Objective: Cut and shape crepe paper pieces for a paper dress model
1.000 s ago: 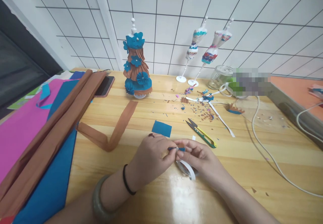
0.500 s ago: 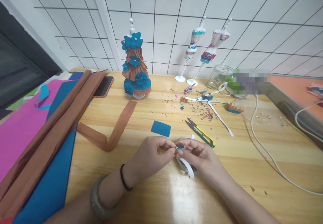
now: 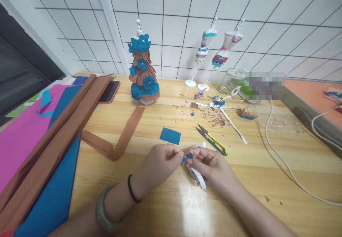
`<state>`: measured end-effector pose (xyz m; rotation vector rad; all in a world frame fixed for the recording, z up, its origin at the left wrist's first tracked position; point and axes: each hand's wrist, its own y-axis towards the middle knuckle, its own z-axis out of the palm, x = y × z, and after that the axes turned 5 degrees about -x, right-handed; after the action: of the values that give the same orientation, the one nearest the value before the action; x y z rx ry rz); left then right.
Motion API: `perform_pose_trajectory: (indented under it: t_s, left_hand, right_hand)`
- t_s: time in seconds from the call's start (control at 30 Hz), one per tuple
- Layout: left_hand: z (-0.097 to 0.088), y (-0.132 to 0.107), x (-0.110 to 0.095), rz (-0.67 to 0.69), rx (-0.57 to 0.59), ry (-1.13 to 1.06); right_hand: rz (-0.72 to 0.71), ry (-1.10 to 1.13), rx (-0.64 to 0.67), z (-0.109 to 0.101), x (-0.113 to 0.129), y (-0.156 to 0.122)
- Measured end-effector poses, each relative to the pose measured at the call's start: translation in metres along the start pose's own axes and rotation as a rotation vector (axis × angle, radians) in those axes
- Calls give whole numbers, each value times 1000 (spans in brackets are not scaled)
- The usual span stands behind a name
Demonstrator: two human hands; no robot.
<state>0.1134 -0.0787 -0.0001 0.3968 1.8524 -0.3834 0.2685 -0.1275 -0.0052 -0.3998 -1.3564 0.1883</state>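
Note:
My left hand and my right hand meet over the wooden table, both pinching a small folded piece of blue paper between thumb and fingertips. A white tape strip curls down from under my right hand onto the table. A blue paper square lies just beyond my hands. Small thread snips with yellow-green handles rest to the right of it.
A mannequin dressed in brown and blue paper stands at the back, two small mannequins and a glass jar to its right. Brown crepe strip, paper sheets, a phone, scraps and a white cable lie around.
The blue piece between my fingertips has turned and tilted slightly; both hands shifted a little. Everything else stays where it was.

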Motion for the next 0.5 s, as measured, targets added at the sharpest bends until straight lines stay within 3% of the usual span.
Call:
perform_pose_trajectory:
  t_s: [0.13,0.3,0.37,0.5]
  left_hand:
    - [-1,0,2,2,8,22]
    - [-3,0,0,53,-96,93]
    - [-3,-2,-2,200,-127,166]
    - [-1,-4,-2,618,-143,371]
  right_hand:
    - [-1,-28,23,-1,-1,0]
    - [27,-13,36,-2,-1,1]
    - [34,9,30,-2,0,1]
    - [46,31,28,-2,3,2]
